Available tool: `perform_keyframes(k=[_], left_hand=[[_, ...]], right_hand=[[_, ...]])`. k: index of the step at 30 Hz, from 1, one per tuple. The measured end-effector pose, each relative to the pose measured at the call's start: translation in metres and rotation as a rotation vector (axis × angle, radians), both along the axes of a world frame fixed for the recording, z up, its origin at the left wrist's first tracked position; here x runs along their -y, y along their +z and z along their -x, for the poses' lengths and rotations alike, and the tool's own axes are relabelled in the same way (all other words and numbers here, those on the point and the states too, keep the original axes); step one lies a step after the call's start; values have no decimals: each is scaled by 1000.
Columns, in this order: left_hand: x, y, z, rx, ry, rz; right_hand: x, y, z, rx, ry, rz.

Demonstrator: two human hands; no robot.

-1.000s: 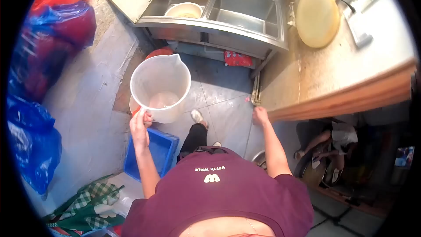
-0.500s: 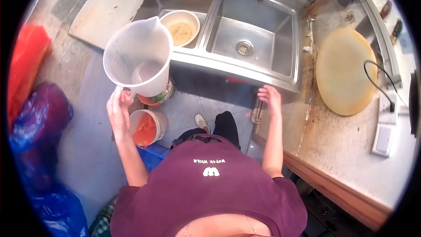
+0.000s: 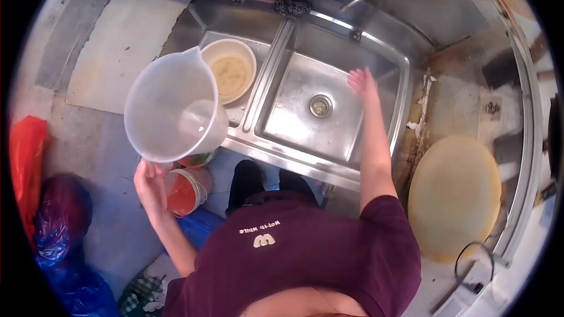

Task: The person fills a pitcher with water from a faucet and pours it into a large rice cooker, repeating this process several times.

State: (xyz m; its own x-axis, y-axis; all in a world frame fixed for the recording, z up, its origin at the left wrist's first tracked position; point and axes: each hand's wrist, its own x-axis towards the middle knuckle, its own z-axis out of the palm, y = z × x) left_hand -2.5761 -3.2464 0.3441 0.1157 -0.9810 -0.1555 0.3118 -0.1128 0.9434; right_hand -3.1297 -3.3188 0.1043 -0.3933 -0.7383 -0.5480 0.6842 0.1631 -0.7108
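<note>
My left hand [image 3: 151, 183] grips the near side of a large translucent plastic pitcher [image 3: 138, 105], whose spout points away from me; its handle is mostly hidden by the fingers. The pitcher looks empty and tilts with its mouth toward the camera. My right hand [image 3: 362, 82] holds nothing and reaches over the right basin of the steel sink [image 3: 294, 105], fingers extended. In the left basin, beside the pitcher, sits a white bowl [image 3: 230, 73] with cloudy yellowish liquid.
A faucet [image 3: 359, 1] and a dark scrubber [image 3: 292, 7] are at the sink's back. A round yellowish board [image 3: 455, 196] lies on the right counter. Below the pitcher stands a bucket [image 3: 202, 183] with something red. Blue and red plastic bags [image 3: 61, 217] lie at left.
My right hand has moved forward from the sink's front edge to over the right basin. The pitcher, still in my left hand, is now nearer the left basin. The view has shifted.
</note>
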Motion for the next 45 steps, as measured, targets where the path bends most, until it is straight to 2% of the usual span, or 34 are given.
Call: perform_keyframes(k=[5,7,11,12,15,16,19,20,23,24,26,28,31,32,35,36,39,40,43,45], left_hand=[[25,5,1,181,86,-13],[24,12,3,238,107,-44],[32,15,-1,221,127,-37],[33,17,2,211,143,-46],[43,18,9,235,147,-87],[45,15,8,237,135,-83],[46,14,4,234,118,-62],[45,18,6,212,120,-58],[42,14,8,148,145,-50],[42,11,2,127,162,-57],[40,11,5,116,176,-70],[43,18,22,131,166,-72],[43,15,34,177,96,-36],[43,15,41,160,101,-40],[47,12,55,171,-28,-5],[49,11,61,164,-59,-14],[60,12,98,177,-143,-40],[62,5,109,158,-166,-90],[70,-16,151,134,-287,-123],[73,-36,177,90,-386,-166]], right_hand=[[107,-22,29,110,-164,-17],[122,-24,30,108,-131,114],[133,-31,32,152,-140,190],[133,-32,34,54,-123,144],[145,-28,36,-461,-87,-242],[151,-27,31,-540,-117,-380],[160,-22,11,-1119,-251,-674],[160,-15,2,-1105,-349,-649],[148,1,-41,-1348,-613,-483],[146,-6,-54,-1606,-629,-403],[153,-4,-90,-997,-307,-6],[156,36,-113,-107,57,60],[168,35,-109,204,118,129],[168,35,-103,266,218,230],[155,55,-90,179,333,271],[151,71,-95,82,258,133],[148,79,-77,-146,460,119],[147,80,-67,-438,521,91],[131,111,-47,-401,288,279],[120,123,-23,-84,385,670]])
